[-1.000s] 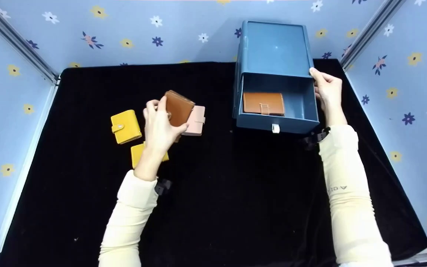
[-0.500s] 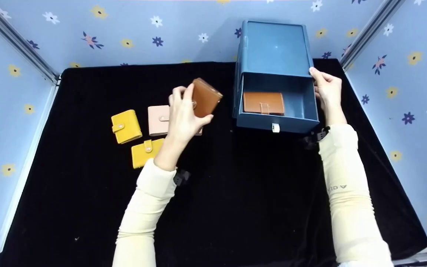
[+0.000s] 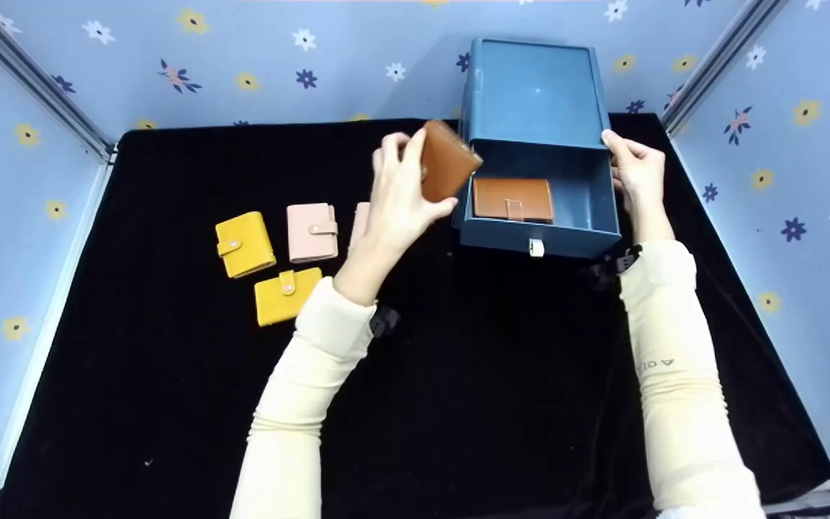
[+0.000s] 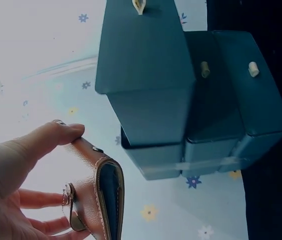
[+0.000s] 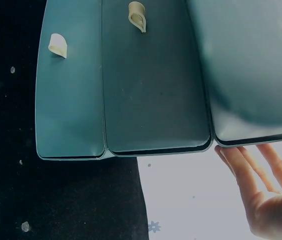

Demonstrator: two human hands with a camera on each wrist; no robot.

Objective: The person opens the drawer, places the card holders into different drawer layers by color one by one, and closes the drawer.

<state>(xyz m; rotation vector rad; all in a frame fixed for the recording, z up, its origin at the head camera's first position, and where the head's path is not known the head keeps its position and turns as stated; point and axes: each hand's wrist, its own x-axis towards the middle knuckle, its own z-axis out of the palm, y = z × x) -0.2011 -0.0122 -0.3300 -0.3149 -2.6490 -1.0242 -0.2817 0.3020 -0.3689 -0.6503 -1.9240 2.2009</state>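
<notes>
My left hand holds a brown wallet in the air, just left of the blue drawer unit. In the left wrist view the thumb and fingers of this hand are around the snapped wallet. Pulled out at the top is a drawer with a white tab; a second brown wallet lies at its left. My right hand has its thumb at the casing's front right corner. From the right wrist, that hand shows fairly straight fingers against the unit's side.
Two yellow wallets and a pink one lie on the black cloth at the left. A second pink wallet is partly behind my left hand. Two lower drawers are closed. Flowered panels stand around the table.
My left hand has carried the brown wallet right and toward the back, up to the drawer unit, uncovering a yellow and a pink wallet. The right hand has stayed at the unit's side.
</notes>
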